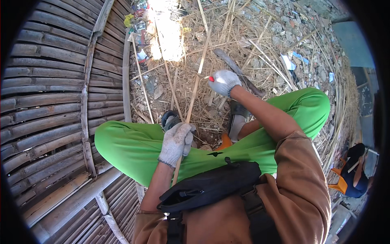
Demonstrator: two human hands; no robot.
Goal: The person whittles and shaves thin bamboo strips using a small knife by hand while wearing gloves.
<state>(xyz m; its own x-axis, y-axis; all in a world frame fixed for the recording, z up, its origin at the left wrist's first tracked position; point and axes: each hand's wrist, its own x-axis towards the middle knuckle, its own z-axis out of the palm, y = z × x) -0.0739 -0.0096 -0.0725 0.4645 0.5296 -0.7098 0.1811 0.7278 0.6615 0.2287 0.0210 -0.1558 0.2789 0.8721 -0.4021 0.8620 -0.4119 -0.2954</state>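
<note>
A long, pale bamboo strip [195,95] runs from my lap up and away over the ground. My left hand [176,140], in a white knit glove, is closed around its nearer part, above my green trousers. Farther up, my right hand [224,83], gloved too, is closed on a small tool with a red handle [211,79]. A short, thin piece reaches from the red part to the strip's edge and seems to touch it; whether it is a knife blade is too small to tell. The glove hides most of the tool.
A bamboo slat wall [61,85] stands close on my left. Straw, shavings and scraps litter the ground [243,28]. A dark, curved, blade-like length [233,63] lies beyond my right hand. Another person [357,175] sits at the far right by an orange chair [338,181].
</note>
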